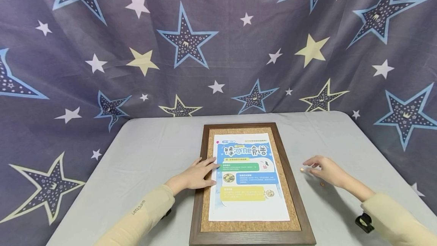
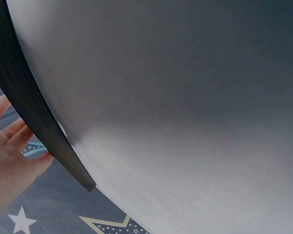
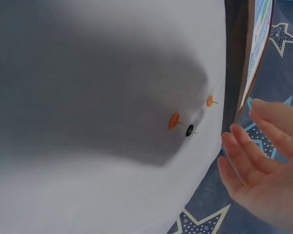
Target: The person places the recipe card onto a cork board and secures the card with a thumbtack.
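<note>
A printed poster (image 1: 249,211) with Chinese text lies on a cork board (image 1: 252,226) in a dark wooden frame (image 1: 252,238). At the poster's top left corner sits a pink pushpin (image 1: 217,142). My left hand (image 1: 192,175) rests across the frame's left side, fingers spread, their tips on the poster's left edge. To the right of the board, my right hand (image 1: 327,171) hovers with loosely bent fingers and nothing in them. Near it on the table lie an orange thumbtack (image 3: 174,121), a black thumbtack (image 3: 189,130) and another orange thumbtack (image 3: 210,101), points up.
The table (image 1: 153,143) has a pale grey cover. Behind and around it hangs a dark curtain (image 1: 218,71) patterned with stars. A black band (image 1: 364,222) shows under the right sleeve.
</note>
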The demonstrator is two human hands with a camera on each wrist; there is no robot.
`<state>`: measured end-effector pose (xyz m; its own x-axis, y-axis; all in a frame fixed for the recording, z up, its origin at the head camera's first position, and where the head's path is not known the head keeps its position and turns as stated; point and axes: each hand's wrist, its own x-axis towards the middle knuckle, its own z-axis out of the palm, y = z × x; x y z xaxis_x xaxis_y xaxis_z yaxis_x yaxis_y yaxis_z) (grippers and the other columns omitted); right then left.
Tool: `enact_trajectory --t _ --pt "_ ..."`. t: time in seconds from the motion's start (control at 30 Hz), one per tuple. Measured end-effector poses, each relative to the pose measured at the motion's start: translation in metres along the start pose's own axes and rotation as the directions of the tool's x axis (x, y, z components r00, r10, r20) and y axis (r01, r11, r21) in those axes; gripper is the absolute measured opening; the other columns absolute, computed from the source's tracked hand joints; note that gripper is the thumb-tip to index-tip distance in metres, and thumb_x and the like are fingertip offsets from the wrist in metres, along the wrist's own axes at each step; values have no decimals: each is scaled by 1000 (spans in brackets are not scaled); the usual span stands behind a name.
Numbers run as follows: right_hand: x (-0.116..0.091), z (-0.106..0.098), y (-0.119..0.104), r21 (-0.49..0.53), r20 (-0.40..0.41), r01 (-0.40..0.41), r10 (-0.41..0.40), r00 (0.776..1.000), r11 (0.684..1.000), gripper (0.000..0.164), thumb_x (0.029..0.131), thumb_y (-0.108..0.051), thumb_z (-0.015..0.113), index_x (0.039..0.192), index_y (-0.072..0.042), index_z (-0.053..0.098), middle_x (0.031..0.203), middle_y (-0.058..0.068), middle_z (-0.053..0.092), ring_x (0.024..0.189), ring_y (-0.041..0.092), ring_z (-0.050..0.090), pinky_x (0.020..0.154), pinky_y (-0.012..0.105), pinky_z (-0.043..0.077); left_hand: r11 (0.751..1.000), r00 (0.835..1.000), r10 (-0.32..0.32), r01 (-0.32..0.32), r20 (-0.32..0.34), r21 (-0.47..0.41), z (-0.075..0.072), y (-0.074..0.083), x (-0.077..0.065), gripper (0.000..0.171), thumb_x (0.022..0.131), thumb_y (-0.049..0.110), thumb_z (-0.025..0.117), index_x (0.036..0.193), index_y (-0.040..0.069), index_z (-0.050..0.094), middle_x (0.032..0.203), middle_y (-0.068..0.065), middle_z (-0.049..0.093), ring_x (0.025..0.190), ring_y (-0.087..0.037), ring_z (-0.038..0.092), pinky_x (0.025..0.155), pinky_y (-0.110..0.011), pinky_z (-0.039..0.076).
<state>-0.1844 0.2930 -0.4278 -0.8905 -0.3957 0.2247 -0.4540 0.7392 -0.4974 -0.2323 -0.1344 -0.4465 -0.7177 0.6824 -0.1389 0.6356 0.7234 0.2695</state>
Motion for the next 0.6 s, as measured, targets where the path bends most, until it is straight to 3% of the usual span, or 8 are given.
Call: enact_trajectory --t 0.37,0.6 --pt "-8 5 12 -26 59 -87 88 994 996 18 76 3 62 93 5 64 89 12 61 77 27 57 67 39 49 1000 1000 2 -2 0 -4 -1 1 0 58 86 42 51 134 12 39 144 -11 23 131 -26 21 106 -51 8" --pt "-11 10 17 -61 46 -95 98 994 994 16 75 2 63 91 4 64 82 5 58 68 10 51 59 28 46 1000 1000 2 -2 3 7 0 0 1 58 86 43 51 134 12 39 144 -11 23 131 -26 21 106 -51 9"
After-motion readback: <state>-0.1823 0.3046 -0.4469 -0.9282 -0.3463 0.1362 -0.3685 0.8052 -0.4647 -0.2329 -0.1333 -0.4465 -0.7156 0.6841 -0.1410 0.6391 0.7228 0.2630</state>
